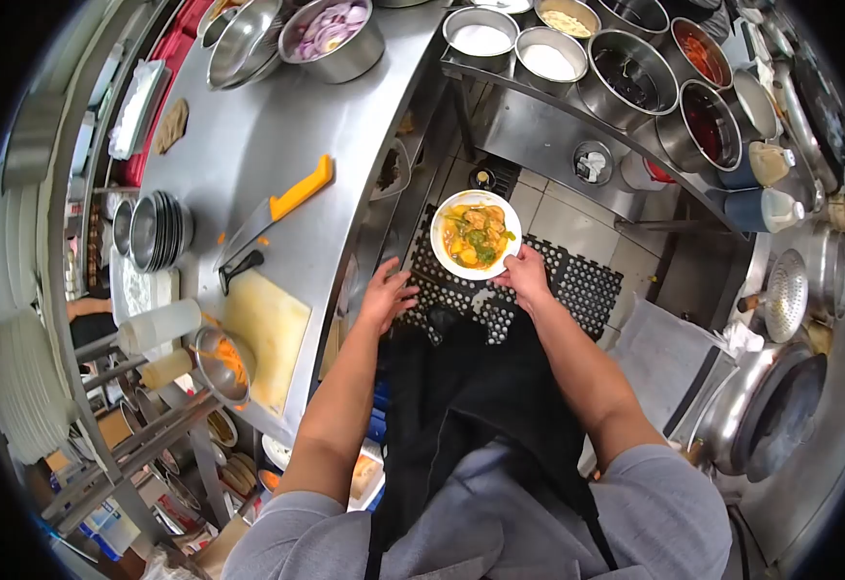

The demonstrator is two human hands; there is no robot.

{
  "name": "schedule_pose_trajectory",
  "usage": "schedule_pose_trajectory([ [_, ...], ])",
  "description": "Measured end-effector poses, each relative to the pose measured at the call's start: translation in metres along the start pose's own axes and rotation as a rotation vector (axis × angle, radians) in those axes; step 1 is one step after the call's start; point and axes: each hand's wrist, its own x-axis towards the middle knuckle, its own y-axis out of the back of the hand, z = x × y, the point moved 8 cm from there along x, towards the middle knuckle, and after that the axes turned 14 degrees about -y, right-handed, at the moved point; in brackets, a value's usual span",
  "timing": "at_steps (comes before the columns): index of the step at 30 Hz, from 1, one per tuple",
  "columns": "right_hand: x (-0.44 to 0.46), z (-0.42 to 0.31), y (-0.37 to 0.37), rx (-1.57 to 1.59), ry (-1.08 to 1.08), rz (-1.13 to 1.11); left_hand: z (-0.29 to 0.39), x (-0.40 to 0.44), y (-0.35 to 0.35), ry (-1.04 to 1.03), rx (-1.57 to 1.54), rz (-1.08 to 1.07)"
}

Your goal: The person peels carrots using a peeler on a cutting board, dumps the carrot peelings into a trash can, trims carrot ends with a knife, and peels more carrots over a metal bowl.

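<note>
A white plate point(439, 253) of cooked food, with yellow, orange and green pieces in sauce point(477, 236), is held out level over the floor. My right hand point(527, 275) grips its lower right rim, the thumb near the edge and the other fingers partly hidden beneath. Left of the plate and apart from it is my left hand point(386, 293), its fingers spread and nothing in them. The steel counter's edge is close to that hand.
On the steel counter point(248, 126) at left are an orange-handled knife point(299, 189), a cutting board point(270, 333), a bowl of orange shreds point(221, 364), stacked metal bowls point(163, 232) and a pot of sliced onion point(334, 39). Several ingredient pots point(627, 79) line the back shelf. A perforated mat point(577, 290) covers the floor.
</note>
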Motion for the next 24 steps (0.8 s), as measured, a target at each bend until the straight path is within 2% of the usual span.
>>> schedule_pose_trajectory([
  [4, 0.058, 0.002, 0.037, -0.029, 0.105, 0.054, -0.044, 0.072, 0.024, 0.021, 0.000, 0.138],
  [7, 0.100, 0.016, 0.067, -0.087, 0.138, 0.154, -0.066, 0.138, 0.028, -0.062, -0.018, 0.268],
  [9, 0.117, 0.028, 0.081, -0.013, 0.140, 0.153, -0.065, 0.178, 0.023, -0.172, 0.079, 0.292],
  [13, 0.151, 0.067, 0.107, 0.115, 0.054, 0.143, -0.008, 0.232, -0.014, -0.441, 0.231, 0.294],
  [15, 0.155, 0.073, 0.116, 0.175, 0.035, 0.148, 0.038, 0.247, -0.026, -0.554, 0.224, 0.453],
  [17, 0.164, 0.083, 0.132, 0.178, 0.030, 0.153, 0.073, 0.280, -0.017, -0.711, 0.208, 0.466],
  [20, 0.160, 0.086, 0.155, 0.199, 0.044, 0.179, 0.104, 0.335, -0.012, -0.657, 0.277, 0.530],
  [23, 0.151, 0.087, 0.187, 0.210, 0.049, 0.214, 0.109, 0.417, 0.012, -0.724, 0.557, 0.607],
  [24, 0.143, 0.084, 0.198, 0.182, 0.048, 0.241, 0.113, 0.422, 0.011, -0.713, 0.622, 0.642],
])
